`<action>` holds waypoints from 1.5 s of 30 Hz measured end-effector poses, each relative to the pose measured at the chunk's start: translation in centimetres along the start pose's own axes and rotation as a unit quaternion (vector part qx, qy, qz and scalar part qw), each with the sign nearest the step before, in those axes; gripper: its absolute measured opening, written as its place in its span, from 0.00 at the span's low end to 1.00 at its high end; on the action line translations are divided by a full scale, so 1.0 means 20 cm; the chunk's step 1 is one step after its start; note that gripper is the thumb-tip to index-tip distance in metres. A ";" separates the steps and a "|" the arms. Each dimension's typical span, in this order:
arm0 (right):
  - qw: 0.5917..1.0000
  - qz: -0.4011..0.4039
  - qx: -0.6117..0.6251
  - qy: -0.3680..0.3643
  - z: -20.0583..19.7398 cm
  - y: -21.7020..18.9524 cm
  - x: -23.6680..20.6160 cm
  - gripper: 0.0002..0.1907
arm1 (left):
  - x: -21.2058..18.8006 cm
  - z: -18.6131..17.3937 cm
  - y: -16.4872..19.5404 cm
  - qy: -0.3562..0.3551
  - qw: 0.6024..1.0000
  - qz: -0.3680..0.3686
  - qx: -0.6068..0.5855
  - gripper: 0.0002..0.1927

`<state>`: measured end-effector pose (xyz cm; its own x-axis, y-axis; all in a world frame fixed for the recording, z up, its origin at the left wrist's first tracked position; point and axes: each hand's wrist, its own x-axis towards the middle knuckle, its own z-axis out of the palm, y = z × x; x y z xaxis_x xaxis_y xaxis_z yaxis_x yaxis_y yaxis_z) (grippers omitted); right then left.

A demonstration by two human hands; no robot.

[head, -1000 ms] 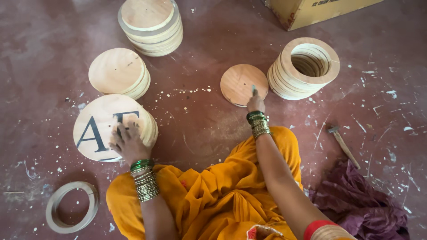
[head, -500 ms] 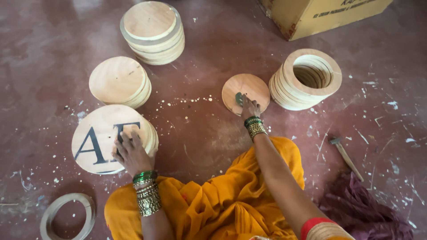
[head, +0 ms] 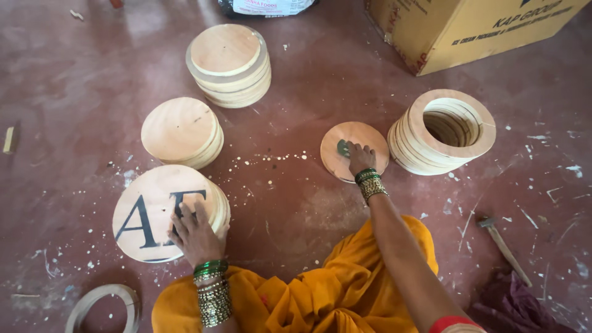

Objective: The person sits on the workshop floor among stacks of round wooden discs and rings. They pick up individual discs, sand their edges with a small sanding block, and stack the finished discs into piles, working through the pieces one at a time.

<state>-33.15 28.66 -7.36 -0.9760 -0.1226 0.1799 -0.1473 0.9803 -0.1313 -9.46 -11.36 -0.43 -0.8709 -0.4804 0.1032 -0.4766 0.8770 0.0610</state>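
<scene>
A single round plywood disc (head: 354, 151) is pressed flat on the floor, just left of the stack of wooden rings (head: 444, 129), by the right hand (head: 359, 157) clasping a small green pad (head: 343, 148), while the left hand (head: 194, 231) is rested open on the black-lettered disc stack (head: 163, 213), well left of the rings.

Floor workshop: stacked wooden discs (head: 229, 65)

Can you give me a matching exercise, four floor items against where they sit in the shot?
Things:
1. ring stack
2. lettered disc
3. hammer
4. cardboard box

Places:
A. under the left hand
B. top right corner
C. just right of the single disc that the right hand touches
D. lower right, beside dark cloth

Pairs: 1-C, 2-A, 3-D, 4-B
</scene>
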 end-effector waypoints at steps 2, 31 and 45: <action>1.000 0.005 0.009 0.003 0.01 0.00 0.01 0.28 | 0.00 0.00 0.01 0.001 1.000 0.002 -0.001 0.57; 0.959 0.052 0.268 -0.077 -0.16 -0.47 -0.56 0.30 | -0.28 0.17 0.59 -0.171 0.937 0.019 -0.303 0.60; 0.950 0.134 0.248 -0.131 -0.18 -0.53 -0.66 0.23 | -0.26 0.06 0.55 -0.197 0.902 -0.120 -0.364 0.43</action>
<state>-18.19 20.52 -4.74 -0.9860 0.0225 -0.1655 0.1178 0.7964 -0.5932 -10.37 0.70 -1.49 -0.7966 -0.4913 -0.3521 -0.5768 0.4439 0.6858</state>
